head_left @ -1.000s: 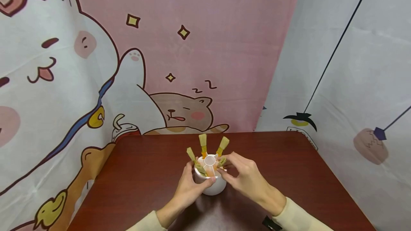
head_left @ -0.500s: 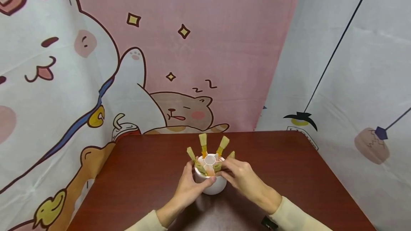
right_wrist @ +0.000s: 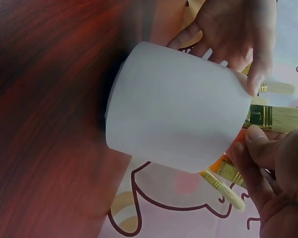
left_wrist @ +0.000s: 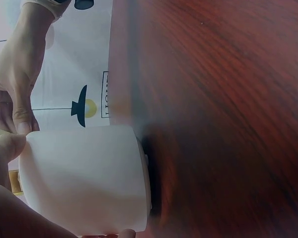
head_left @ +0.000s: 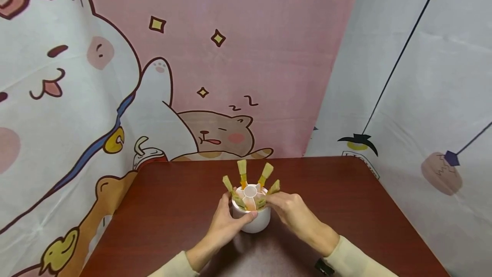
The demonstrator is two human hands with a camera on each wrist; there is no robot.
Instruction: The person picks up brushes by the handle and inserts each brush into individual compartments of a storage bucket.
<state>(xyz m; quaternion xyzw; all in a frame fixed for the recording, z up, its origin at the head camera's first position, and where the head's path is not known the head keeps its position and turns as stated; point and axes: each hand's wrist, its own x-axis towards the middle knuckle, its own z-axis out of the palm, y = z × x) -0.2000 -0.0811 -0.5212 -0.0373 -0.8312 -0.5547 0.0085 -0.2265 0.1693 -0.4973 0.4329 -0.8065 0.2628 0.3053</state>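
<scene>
A white round holder [head_left: 251, 222] with a compartmented top stands upright on the table. Several paintbrushes [head_left: 242, 170] lean outward in it, pale bristles up. My left hand [head_left: 227, 221] grips the holder from the left, thumb across its front near the rim. At the right rim, my right hand [head_left: 297, 219] pinches a paintbrush with thumb and fingers. In the right wrist view, a paintbrush [right_wrist: 273, 116] with a dark green ferrule shows beside the right thumb, and an orange handle lies by those fingertips. The right hand hides part of the brush it holds.
The holder stands on a dark red-brown wooden table [head_left: 173, 208]. Behind the table hangs a pink and white cloth [head_left: 276, 54] printed with cartoon animals. A small black object [head_left: 324, 267] shows by the right sleeve.
The right hand's fingers have drawn together at the right rim and shifted slightly. A brush behind that hand has come into view. The left hand and the holder have stayed put.
</scene>
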